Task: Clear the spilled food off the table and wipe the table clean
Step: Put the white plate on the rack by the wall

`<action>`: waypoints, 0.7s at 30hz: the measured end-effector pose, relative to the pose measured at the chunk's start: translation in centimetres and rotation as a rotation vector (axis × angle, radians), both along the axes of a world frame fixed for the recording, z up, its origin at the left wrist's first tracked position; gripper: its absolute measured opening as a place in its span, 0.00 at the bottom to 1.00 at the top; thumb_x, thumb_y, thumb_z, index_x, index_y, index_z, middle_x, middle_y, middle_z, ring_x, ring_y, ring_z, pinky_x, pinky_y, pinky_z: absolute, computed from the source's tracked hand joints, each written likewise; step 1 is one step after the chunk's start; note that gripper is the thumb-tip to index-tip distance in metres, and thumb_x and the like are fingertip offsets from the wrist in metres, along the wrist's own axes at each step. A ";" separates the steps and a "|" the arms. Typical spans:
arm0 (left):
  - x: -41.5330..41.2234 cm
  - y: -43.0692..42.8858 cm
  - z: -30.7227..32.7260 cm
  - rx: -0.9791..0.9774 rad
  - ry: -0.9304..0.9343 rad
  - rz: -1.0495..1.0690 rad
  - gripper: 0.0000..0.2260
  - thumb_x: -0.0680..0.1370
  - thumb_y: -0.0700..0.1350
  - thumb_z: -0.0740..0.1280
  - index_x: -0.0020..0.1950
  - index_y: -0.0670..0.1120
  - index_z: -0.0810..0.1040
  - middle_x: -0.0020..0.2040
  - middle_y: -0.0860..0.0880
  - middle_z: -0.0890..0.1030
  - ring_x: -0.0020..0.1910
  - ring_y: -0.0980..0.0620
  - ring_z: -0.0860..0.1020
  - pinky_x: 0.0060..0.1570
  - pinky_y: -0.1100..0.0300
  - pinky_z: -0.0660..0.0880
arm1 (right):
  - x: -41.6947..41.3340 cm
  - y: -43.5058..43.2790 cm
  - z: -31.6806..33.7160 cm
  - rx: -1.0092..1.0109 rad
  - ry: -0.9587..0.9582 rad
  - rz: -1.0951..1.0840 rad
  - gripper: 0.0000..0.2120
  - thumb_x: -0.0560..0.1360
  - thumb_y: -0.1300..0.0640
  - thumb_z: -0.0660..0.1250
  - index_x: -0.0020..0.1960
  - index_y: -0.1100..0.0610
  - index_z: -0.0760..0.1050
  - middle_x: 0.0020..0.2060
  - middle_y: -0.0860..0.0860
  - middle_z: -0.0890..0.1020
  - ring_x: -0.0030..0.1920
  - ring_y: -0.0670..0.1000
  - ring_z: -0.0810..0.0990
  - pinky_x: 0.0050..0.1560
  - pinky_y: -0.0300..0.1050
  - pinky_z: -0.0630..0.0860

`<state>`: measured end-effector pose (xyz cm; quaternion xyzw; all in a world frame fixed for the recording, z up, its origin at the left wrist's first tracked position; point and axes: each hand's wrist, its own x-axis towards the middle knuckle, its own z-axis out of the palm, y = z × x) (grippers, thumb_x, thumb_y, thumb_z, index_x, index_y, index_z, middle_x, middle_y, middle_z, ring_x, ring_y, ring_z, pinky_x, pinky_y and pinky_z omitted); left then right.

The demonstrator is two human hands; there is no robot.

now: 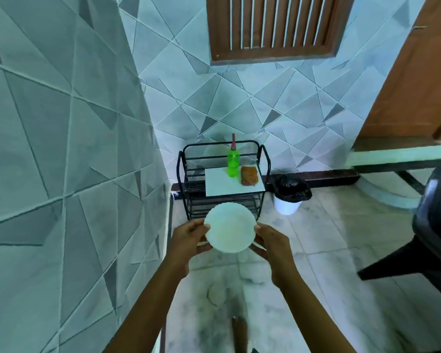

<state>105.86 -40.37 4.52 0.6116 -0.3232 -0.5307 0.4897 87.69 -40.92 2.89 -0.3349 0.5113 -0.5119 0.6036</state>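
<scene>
Both hands hold a round white plate with a scalloped rim out in front of me, above the floor. My left hand grips its left edge, thumb on top and fingers underneath. My right hand grips the right edge the same way. The plate's face looks bare. Beyond it stands a black wire rack with a white board on top. On the board stand a green spray bottle with a pink nozzle and a folded orange cloth.
A white bin lined with a black bag stands right of the rack. A dark chair is at the right edge. Tiled walls close in on the left and behind. A wooden door is at the right.
</scene>
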 end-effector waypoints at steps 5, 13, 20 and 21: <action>0.7 -10.5 -1.2 0.008 -0.013 0.004 0.10 0.78 0.39 0.64 0.59 0.41 0.77 0.51 0.41 0.81 0.45 0.47 0.79 0.36 0.63 0.79 | 0.8 -11.1 -1.3 0.040 0.008 0.024 0.06 0.78 0.60 0.63 0.50 0.59 0.78 0.45 0.53 0.83 0.48 0.52 0.81 0.43 0.38 0.80; 1.6 -25.1 -2.7 0.127 -0.049 0.058 0.09 0.78 0.38 0.64 0.58 0.43 0.77 0.52 0.42 0.81 0.48 0.44 0.80 0.35 0.62 0.79 | 1.1 -27.1 -2.2 0.113 0.117 0.178 0.08 0.78 0.62 0.62 0.45 0.55 0.78 0.43 0.57 0.81 0.44 0.52 0.78 0.50 0.44 0.77; 4.1 -39.3 -6.6 0.188 -0.016 0.076 0.07 0.79 0.38 0.63 0.56 0.42 0.77 0.47 0.44 0.81 0.41 0.49 0.79 0.31 0.65 0.78 | 4.1 -41.8 -6.2 0.219 0.140 0.198 0.08 0.78 0.63 0.62 0.56 0.59 0.75 0.45 0.56 0.80 0.43 0.52 0.78 0.40 0.37 0.78; 4.7 -42.0 -7.9 0.202 -0.022 0.079 0.08 0.79 0.38 0.63 0.56 0.41 0.77 0.46 0.44 0.80 0.40 0.50 0.79 0.31 0.65 0.78 | 4.7 -44.4 -7.2 0.226 0.148 0.199 0.07 0.78 0.63 0.61 0.56 0.58 0.74 0.43 0.55 0.79 0.41 0.51 0.78 0.41 0.38 0.78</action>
